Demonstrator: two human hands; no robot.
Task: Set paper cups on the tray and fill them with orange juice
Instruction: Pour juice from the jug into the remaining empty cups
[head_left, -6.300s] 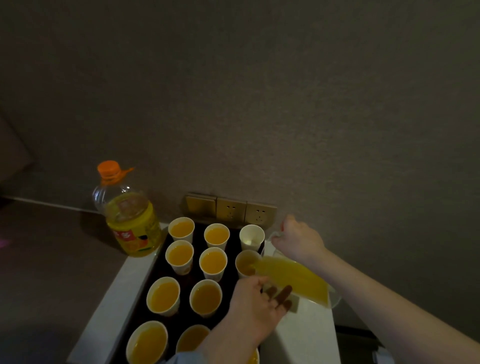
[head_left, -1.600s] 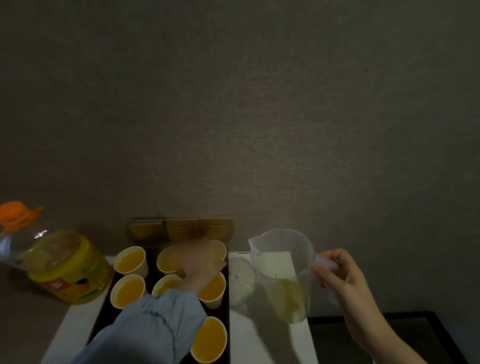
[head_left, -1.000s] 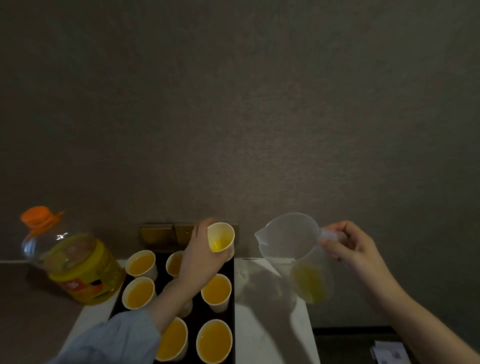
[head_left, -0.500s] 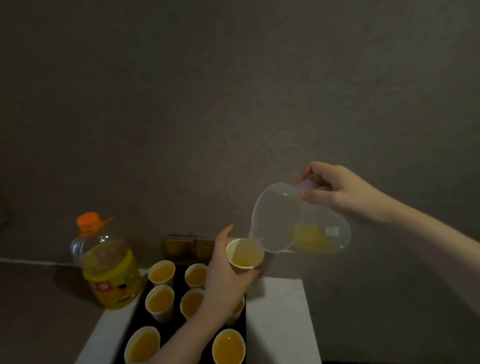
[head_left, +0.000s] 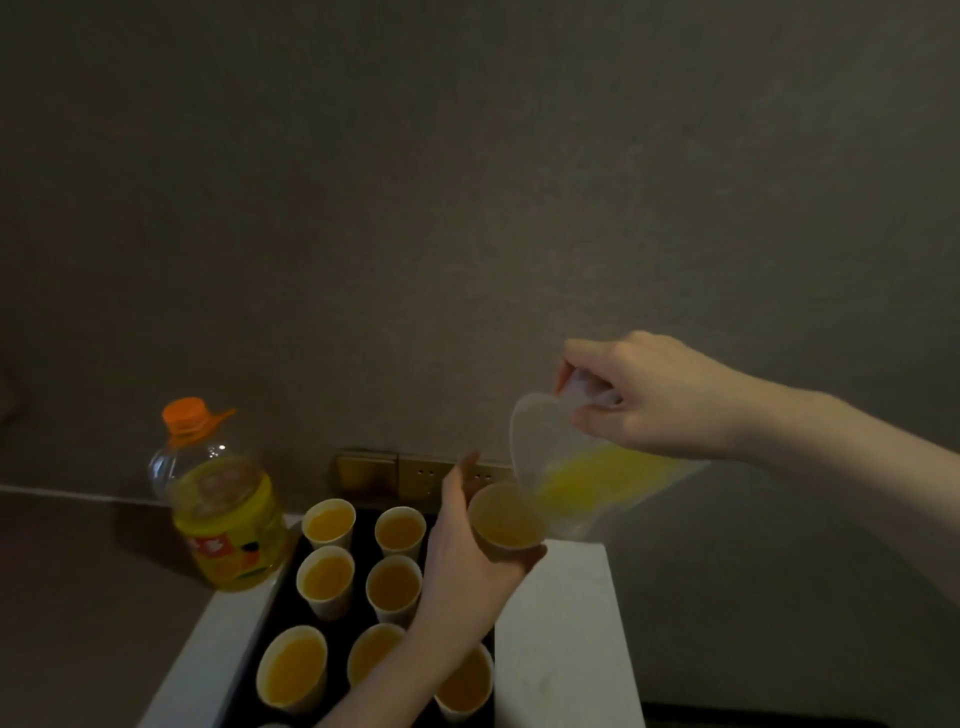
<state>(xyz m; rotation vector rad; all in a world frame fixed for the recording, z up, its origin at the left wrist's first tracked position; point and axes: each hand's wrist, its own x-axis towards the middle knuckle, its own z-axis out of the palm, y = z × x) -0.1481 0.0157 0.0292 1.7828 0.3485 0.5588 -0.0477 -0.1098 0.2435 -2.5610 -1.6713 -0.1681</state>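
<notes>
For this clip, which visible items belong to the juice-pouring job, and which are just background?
Job:
- white paper cup held in the left hand
- clear plastic jug of orange juice, tipped by the right hand
- filled paper cups
- black tray
- orange-capped juice bottle

Background:
- brass wall sockets
- white countertop

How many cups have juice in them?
8 that I can see: seven on the black tray, and one cup lifted in the left hand. The arm may hide more.
</notes>
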